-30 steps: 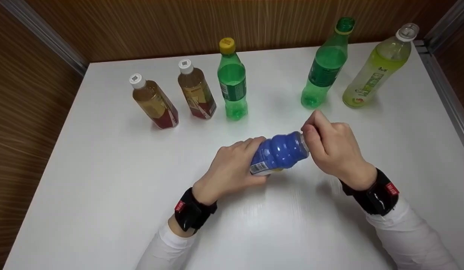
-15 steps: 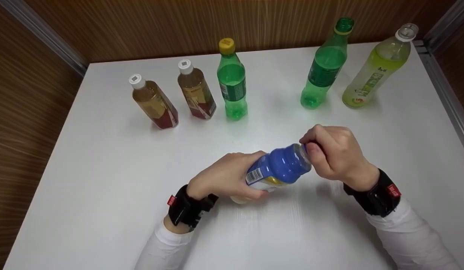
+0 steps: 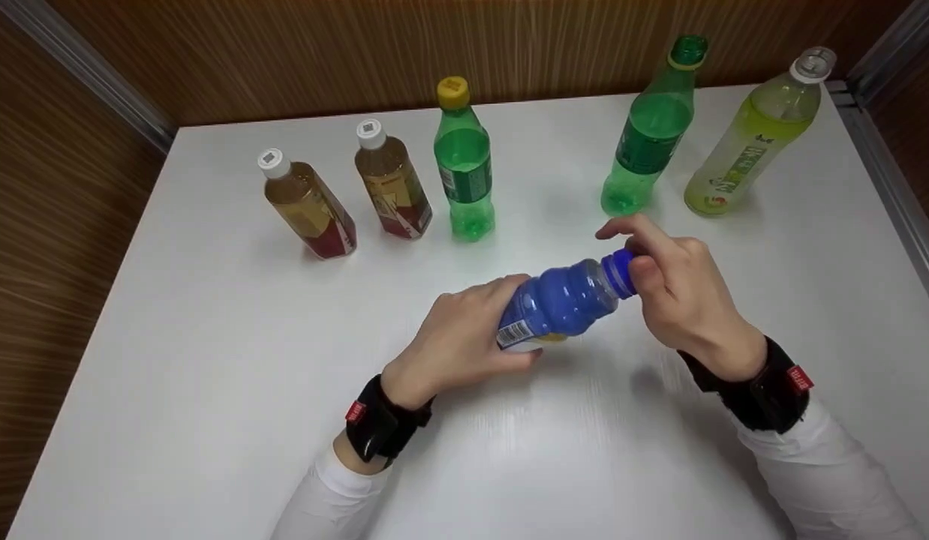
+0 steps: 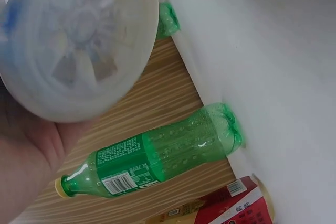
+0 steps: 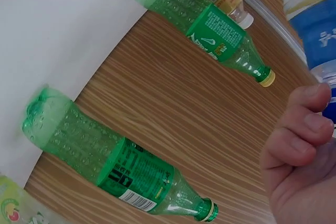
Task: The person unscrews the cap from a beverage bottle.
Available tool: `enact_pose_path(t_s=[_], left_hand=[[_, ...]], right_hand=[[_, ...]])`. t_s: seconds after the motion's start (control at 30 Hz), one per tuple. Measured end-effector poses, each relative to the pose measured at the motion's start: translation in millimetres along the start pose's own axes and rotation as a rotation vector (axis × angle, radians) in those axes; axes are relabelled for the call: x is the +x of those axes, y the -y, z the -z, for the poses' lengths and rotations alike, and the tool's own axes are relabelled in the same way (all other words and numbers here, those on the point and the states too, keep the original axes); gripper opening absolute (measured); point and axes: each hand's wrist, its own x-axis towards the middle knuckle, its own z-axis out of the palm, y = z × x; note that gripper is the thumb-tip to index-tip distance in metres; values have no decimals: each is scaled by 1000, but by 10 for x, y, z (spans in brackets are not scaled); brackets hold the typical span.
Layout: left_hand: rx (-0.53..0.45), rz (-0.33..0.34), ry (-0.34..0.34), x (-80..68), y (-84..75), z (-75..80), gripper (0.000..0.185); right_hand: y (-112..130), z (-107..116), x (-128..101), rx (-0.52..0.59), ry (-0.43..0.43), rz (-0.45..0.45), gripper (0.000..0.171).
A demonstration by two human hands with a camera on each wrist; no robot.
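Note:
A blue-wrapped bottle [image 3: 566,301] is held tilted above the white table, its neck pointing up and right. My left hand [image 3: 464,330] grips it around the lower body. In the left wrist view the round translucent bottle base [image 4: 84,40] fills the upper left corner. On the neck sits a blue cap [image 3: 618,273]. My right hand [image 3: 682,292] is at this cap, thumb against it and index finger lifted away. Curled fingers [image 5: 294,145] lie close around the cap in the right wrist view, where the cap is partly cut off by the frame.
Two brown tea bottles [image 3: 311,210] with white caps and a green bottle [image 3: 464,169] with a yellow cap stand at the back left. An uncapped green bottle [image 3: 648,142] and an uncapped yellow-green bottle [image 3: 757,142] stand back right, before a wood-grain panel [image 3: 554,45].
The bottle dipped towards me, then rose again in my left hand. My right index finger has lifted off, and the blue cap, hidden earlier by the fingers, now shows.

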Motion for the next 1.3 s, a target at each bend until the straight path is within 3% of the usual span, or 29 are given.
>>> enact_pose_path(t_s=[0.1,0.23,0.33,0.7,0.97,1.13,1.3], left_hand=[[59,-6,-44,-9,-3,-14,76],[71,1,-41,-9,8,-14,77],[35,-1,-17,-2,21,-6,78],[-148,31,124,-8,80,53,75],[-156,26,107,-14,77,56,75],[-141,21,85,-6,75,55,75],[-155,31,73,12,61,51,74]], right_hand=[[23,-20,4,-58,30,-40,73],[52,-50,7,-127,18,-23,29],[56,-63,4,-126,-18,11,18],[62,-12,9,-54,-25,147,23],[54,9,14,-79,-19,122,28],[47,131,32,-96,-47,28,29],[-94,313,63,-140,-26,-190,32]])
